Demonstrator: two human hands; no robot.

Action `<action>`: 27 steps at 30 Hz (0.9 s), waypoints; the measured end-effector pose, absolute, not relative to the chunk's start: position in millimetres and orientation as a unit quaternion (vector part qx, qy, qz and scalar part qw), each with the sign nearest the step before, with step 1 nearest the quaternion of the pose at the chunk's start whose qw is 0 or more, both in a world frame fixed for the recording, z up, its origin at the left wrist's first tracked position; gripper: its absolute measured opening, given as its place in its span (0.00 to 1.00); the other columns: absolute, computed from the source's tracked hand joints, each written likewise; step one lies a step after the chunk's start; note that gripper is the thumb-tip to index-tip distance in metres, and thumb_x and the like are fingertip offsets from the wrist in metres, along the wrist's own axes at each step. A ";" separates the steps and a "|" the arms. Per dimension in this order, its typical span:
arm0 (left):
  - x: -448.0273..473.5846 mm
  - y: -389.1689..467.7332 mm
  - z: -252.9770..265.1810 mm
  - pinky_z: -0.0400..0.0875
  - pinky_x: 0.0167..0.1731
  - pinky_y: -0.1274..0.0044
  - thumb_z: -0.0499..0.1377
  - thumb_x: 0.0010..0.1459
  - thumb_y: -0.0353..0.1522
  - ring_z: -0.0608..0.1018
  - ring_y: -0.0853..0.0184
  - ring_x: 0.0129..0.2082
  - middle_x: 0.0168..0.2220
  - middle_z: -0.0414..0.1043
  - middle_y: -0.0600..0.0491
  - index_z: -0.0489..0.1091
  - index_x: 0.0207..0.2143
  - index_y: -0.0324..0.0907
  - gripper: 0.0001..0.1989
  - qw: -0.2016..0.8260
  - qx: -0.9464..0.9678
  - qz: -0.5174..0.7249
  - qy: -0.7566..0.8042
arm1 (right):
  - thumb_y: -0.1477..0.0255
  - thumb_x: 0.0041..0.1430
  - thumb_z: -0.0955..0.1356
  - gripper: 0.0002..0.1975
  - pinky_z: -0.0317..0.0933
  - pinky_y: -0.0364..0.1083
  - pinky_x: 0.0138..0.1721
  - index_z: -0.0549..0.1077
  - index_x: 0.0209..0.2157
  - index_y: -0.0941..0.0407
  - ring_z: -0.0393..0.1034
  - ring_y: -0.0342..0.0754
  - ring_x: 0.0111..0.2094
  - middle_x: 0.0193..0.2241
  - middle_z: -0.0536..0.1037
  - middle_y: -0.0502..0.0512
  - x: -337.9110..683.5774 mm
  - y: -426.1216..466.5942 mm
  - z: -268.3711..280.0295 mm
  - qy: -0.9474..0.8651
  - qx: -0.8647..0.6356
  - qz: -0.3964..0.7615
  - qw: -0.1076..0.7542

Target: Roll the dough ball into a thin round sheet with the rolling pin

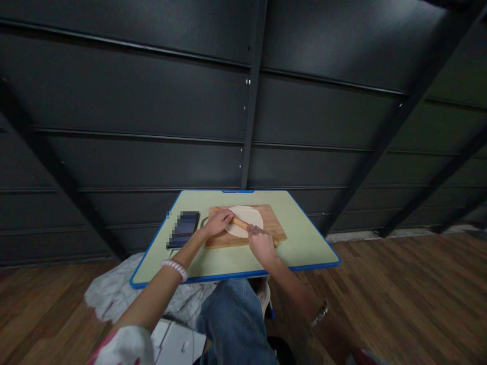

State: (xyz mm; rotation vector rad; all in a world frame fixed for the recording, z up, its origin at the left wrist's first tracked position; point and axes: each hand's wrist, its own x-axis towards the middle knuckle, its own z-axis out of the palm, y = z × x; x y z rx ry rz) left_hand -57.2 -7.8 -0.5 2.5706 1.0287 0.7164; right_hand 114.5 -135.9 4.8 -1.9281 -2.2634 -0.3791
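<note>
A wooden rolling pin (241, 223) lies slantwise across a flat, pale round of dough (251, 215). My left hand (218, 223) is on the pin's far left end, its fingers over the wood. Around the near right end, my right hand (262, 243) is closed, with a bit of the handle showing past it. Under the dough is a wooden cutting board (274, 223), whose metal ring handle (204, 221) shows at the left beside my left wrist.
The small table (304, 248) has a pale yellow top and blue edging. A dark tablet or phone (185, 230), partly blurred out, lies at its left. Behind stands a black panelled wall (182, 101). Crumpled white cloth (110, 289) and a white box (178, 344) sit below left.
</note>
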 end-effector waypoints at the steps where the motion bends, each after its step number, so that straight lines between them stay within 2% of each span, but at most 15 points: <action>1: -58.2 -11.1 0.6 0.58 0.54 0.71 0.41 0.64 0.37 0.69 0.66 0.48 0.44 0.72 0.52 0.71 0.39 0.43 0.20 0.125 0.892 0.243 0.361 | 0.80 0.61 0.57 0.19 0.64 0.45 0.43 0.64 0.53 0.62 0.68 0.50 0.48 0.49 0.72 0.67 116.1 -135.8 4.6 -0.752 -0.643 -0.122 0.078; 4: -58.9 -21.0 0.5 0.54 0.55 0.68 0.43 0.64 0.36 0.66 0.63 0.53 0.48 0.70 0.52 0.71 0.43 0.44 0.18 0.067 0.892 0.234 0.380 | 0.79 0.62 0.56 0.17 0.65 0.44 0.38 0.66 0.50 0.62 0.72 0.50 0.41 0.44 0.75 0.66 120.2 -135.2 7.8 -0.741 -0.655 -0.115 0.092; 7: -55.3 -29.9 -2.3 0.53 0.55 0.66 0.44 0.63 0.35 0.66 0.62 0.52 0.49 0.70 0.51 0.71 0.44 0.43 0.17 0.029 0.888 0.234 0.395 | 0.78 0.64 0.55 0.16 0.65 0.44 0.35 0.69 0.46 0.61 0.74 0.50 0.37 0.40 0.77 0.65 123.2 -134.8 13.1 -0.734 -0.664 -0.106 0.096; 14: -51.0 -42.5 -10.3 0.54 0.55 0.66 0.43 0.63 0.32 0.68 0.63 0.51 0.49 0.70 0.49 0.69 0.47 0.41 0.17 0.021 0.879 0.260 0.399 | 0.74 0.65 0.57 0.16 0.64 0.44 0.43 0.71 0.48 0.57 0.73 0.48 0.43 0.43 0.77 0.61 133.0 -135.0 12.0 -0.737 -0.656 -0.057 0.155; 20: -68.7 -58.9 -12.0 0.54 0.55 0.66 0.44 0.62 0.31 0.66 0.62 0.53 0.52 0.67 0.48 0.63 0.55 0.42 0.20 0.016 0.888 0.259 0.380 | 0.76 0.63 0.59 0.16 0.59 0.46 0.52 0.71 0.49 0.56 0.69 0.47 0.49 0.48 0.74 0.59 136.4 -134.3 8.9 -0.750 -0.626 -0.043 0.210; 27: -75.0 -78.9 -5.9 0.58 0.52 0.66 0.45 0.60 0.30 0.67 0.60 0.48 0.48 0.68 0.46 0.63 0.54 0.40 0.21 0.003 0.883 0.251 0.396 | 0.74 0.63 0.60 0.14 0.59 0.40 0.50 0.74 0.46 0.55 0.70 0.43 0.47 0.46 0.76 0.53 141.5 -126.6 6.2 -0.736 -0.619 0.018 0.274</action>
